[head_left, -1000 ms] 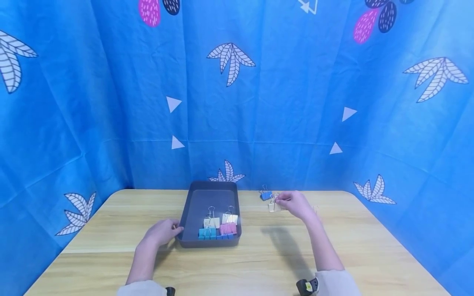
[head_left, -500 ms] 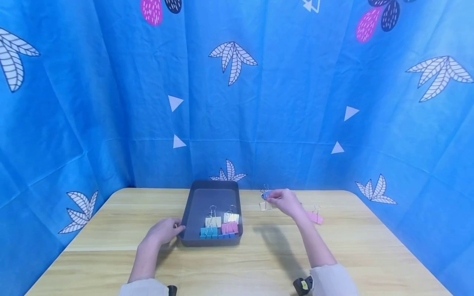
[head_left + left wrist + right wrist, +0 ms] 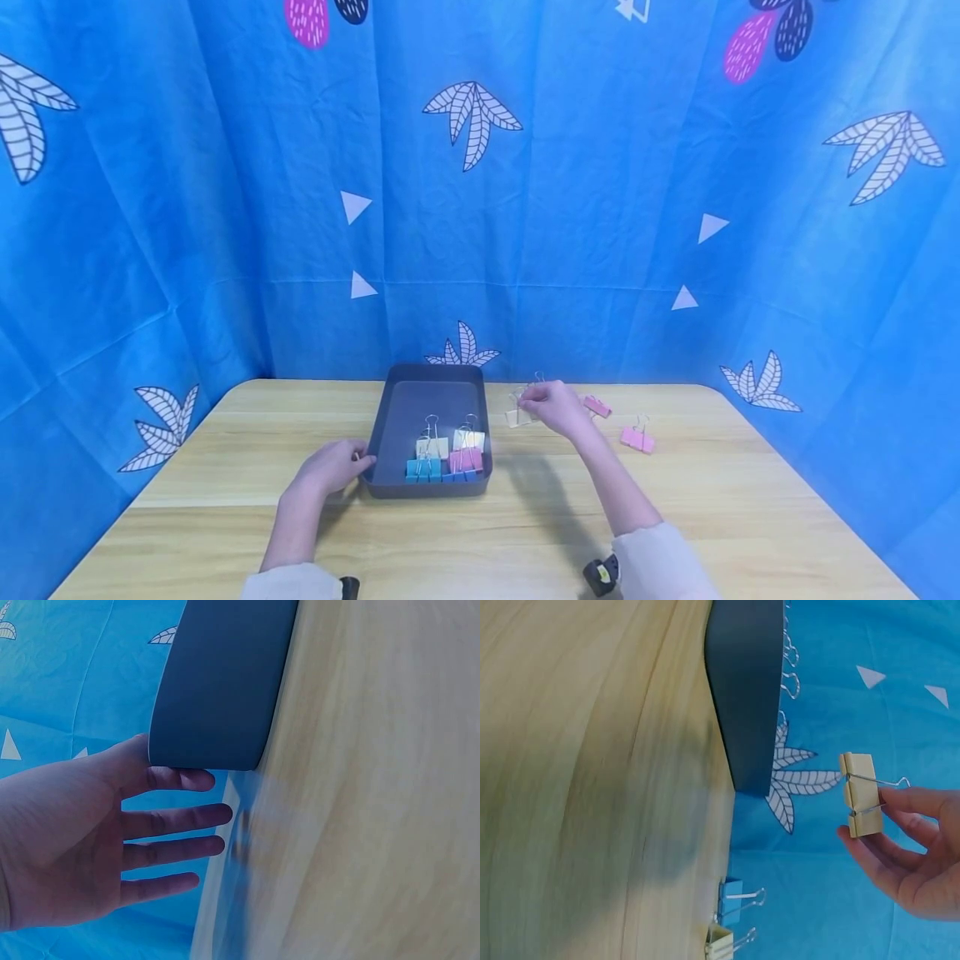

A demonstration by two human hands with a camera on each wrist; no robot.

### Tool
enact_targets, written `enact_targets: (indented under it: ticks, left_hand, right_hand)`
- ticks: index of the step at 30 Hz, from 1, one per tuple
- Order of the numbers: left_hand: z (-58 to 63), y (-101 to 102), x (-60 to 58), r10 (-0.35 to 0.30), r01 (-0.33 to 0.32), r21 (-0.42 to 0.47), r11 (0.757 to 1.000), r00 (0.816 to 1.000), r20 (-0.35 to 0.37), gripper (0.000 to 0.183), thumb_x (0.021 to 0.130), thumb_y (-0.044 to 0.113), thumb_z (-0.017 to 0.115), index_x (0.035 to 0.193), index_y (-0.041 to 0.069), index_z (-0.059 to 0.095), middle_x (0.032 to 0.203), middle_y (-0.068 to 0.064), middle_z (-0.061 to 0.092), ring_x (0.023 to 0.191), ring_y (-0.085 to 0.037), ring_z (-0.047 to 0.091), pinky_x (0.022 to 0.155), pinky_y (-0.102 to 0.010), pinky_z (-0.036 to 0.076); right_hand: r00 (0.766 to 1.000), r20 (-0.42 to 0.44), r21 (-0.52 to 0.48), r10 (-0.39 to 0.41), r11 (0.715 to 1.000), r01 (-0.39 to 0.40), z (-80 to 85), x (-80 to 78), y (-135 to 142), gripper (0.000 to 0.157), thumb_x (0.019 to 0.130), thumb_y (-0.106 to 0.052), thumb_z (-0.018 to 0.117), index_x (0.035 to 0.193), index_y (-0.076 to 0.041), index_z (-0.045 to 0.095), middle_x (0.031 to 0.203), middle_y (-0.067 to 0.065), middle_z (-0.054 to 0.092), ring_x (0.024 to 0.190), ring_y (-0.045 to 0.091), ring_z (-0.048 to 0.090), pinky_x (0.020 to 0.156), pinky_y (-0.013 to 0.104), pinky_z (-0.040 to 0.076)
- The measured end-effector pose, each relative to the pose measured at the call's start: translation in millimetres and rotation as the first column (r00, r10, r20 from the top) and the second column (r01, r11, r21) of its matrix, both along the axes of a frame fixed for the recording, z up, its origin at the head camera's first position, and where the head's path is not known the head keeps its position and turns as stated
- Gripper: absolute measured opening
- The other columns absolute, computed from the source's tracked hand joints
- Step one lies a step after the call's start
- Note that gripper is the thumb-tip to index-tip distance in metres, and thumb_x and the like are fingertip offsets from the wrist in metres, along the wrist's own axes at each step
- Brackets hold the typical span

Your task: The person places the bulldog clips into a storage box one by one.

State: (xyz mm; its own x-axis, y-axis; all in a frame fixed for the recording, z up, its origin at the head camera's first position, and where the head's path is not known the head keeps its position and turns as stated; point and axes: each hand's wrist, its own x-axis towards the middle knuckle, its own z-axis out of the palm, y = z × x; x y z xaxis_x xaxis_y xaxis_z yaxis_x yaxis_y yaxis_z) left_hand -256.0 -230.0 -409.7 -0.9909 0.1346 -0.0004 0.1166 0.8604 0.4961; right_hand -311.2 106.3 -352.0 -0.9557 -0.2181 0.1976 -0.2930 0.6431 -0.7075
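Note:
Near the dark grey tray (image 3: 375,433), my right hand (image 3: 558,408) pinches a pale yellow binder clip (image 3: 864,795) by its wire handles, held up off the table. My left hand (image 3: 330,468) grips the tray's left wall by the near corner; its thumb reaches over the rim, and the other fingers (image 3: 176,819) stretch out straight below it in the left wrist view. Inside the tray's near end are a teal binder clip (image 3: 423,471), a pink binder clip (image 3: 466,461), a blue one (image 3: 459,477) and two pale ones.
Two pink binder clips (image 3: 637,439) lie on the wooden table (image 3: 420,550), right of my right hand. A blue binder clip (image 3: 731,900) and another yellow one (image 3: 720,945) show low in the right wrist view. A blue patterned curtain (image 3: 600,208) surrounds the table.
My right hand has moved left with the yellow binder clip towards the tray, uncovering the pink clips on the right. My left hand stays at the tray.

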Motion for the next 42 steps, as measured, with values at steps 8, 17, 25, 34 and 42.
enact_targets:
  ticks: [8,17,25,34,42]
  left_hand:
    - [-0.9,0,0.5,0.004,-0.004,-0.002,1.0,1.0,-0.002,0.029,0.09,0.02,0.057,0.109,-0.001,0.063,0.08,-0.001,0.06,0.072,-0.016,0.054,0.071,-0.043,0.046]
    - [-1.0,0,1.8,0.0,0.0,0.001,1.0,1.0,-0.005,0.027,0.091,0.019,0.057,0.109,0.0,0.063,0.079,-0.001,0.06,0.072,-0.017,0.053,0.073,-0.045,0.046]
    - [0.2,0,2.0,0.007,-0.007,-0.003,1.0,1.0,0.0,0.029,0.091,0.02,0.057,0.111,-0.001,0.062,0.08,-0.001,0.059,0.072,-0.016,0.053,0.072,-0.044,0.046]
    - [-0.1,1,0.3,0.014,-0.014,-0.007,1.0,1.0,0.001,0.028,0.091,0.019,0.057,0.109,0.0,0.063,0.078,0.0,0.058,0.069,-0.015,0.052,0.066,-0.038,0.046]
    - [3.1,2,2.3,0.017,-0.017,-0.002,1.0,1.0,-0.002,0.027,0.091,0.019,0.057,0.109,0.0,0.063,0.077,0.0,0.058,0.069,-0.015,0.052,0.065,-0.038,0.046]
  right_hand:
    - [1.0,0.007,0.001,0.009,1.0,-0.009,-5.9,-5.1,-20,0.013,0.084,-0.01,0.065,0.093,-0.001,0.068,0.084,0.009,0.067,0.073,0.024,0.062,0.066,0.034,0.051]
    - [1.0,-0.011,0.018,-0.002,1.0,0.002,-18.0,-13.0,-42,0.016,0.083,-0.009,0.065,0.095,0.001,0.068,0.09,0.013,0.067,0.076,0.023,0.062,0.065,0.033,0.051]
    - [1.0,-0.029,-0.01,0.005,1.0,-0.005,-27.3,-19.1,-60,0.014,0.084,-0.008,0.064,0.094,0.001,0.068,0.09,0.013,0.066,0.075,0.022,0.061,0.062,0.03,0.05]
    - [0.999,0.002,0.036,0.033,0.999,-0.033,-35.7,-16.8,-74,0.009,0.083,-0.007,0.065,0.089,-0.001,0.068,0.084,0.01,0.066,0.073,0.02,0.06,0.063,0.028,0.05]
    - [0.994,0.058,0.098,0.091,0.991,-0.096,-38.3,-9.4,-76,0.009,0.084,-0.006,0.063,0.09,-0.001,0.068,0.089,0.012,0.066,0.072,0.023,0.062,0.061,0.027,0.05]
